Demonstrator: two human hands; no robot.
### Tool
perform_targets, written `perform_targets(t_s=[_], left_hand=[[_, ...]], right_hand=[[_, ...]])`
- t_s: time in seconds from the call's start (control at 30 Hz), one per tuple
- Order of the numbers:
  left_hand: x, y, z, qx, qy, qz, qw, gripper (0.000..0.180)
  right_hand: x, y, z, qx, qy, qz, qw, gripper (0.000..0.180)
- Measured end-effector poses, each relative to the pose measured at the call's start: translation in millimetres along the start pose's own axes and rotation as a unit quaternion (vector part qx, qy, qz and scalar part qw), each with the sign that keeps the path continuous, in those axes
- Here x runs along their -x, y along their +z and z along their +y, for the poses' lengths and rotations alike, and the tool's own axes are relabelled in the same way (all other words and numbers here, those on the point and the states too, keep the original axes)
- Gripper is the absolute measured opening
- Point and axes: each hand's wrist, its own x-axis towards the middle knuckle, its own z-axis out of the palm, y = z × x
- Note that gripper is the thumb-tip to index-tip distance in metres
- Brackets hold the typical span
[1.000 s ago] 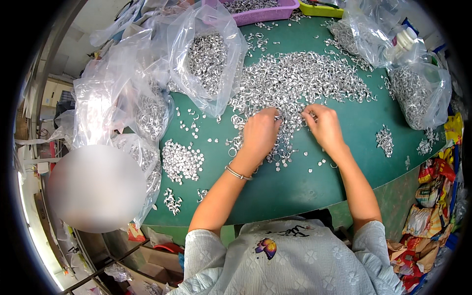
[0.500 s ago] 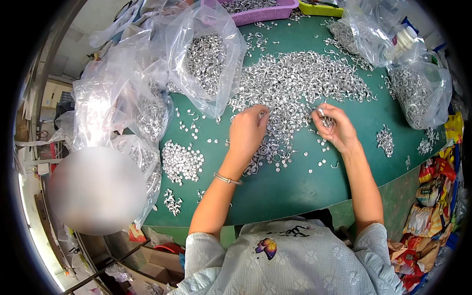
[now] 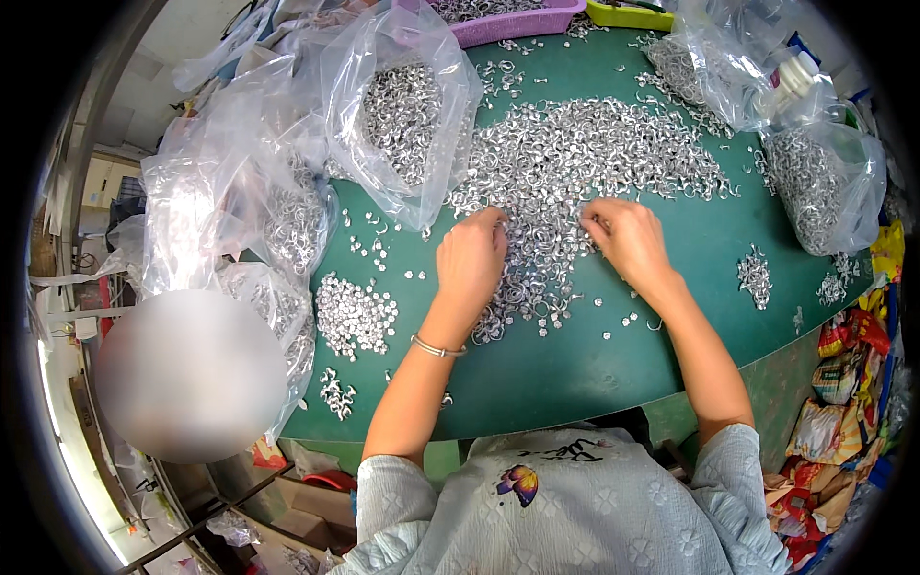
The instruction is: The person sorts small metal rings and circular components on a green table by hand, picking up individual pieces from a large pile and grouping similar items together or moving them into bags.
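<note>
A wide heap of small curved silver metal pieces (image 3: 594, 149) lies across the middle of the green table (image 3: 565, 379). My left hand (image 3: 470, 254) is at the heap's left side, knuckles up and fingers curled together. Whatever they hold is hidden beneath them. On the opposite edge, my right hand (image 3: 628, 240) is palm down with thumb and forefinger pressed together at the pieces. Its other fingers are folded under, so I cannot make out what it holds.
An open clear bag (image 3: 402, 144) of metal pieces stands behind my left hand. Small silver bits (image 3: 355, 316) form a separate pile at left. A purple tray (image 3: 517, 27) sits at the back, a filled bag (image 3: 815, 187) at right, with a small cluster (image 3: 754, 276) nearby.
My right hand has turned from palm-up, with metal pieces showing in its fingers, to palm-down, and moved left onto the heap's edge. My left hand has shifted slightly left.
</note>
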Motion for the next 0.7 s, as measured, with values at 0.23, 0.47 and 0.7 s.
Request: perform_targets(t_s=[0.23, 0.47, 0.7], left_hand=[[2, 9, 6, 0.064, 0.06, 0.058, 0.994, 0.019], [-14, 23, 14, -0.001, 0.103, 0.032, 0.994, 0.013], [-4, 18, 15, 0.095, 0.111, 0.028, 0.989, 0.02]], right_hand=[[4, -23, -7, -0.043, 0.082, -0.027, 0.995, 0.013], [-25, 19, -11, 0.078, -0.04, 0.03, 0.996, 0.015], [-8, 1, 16, -0.305, 0.118, -0.022, 0.945, 0.017]])
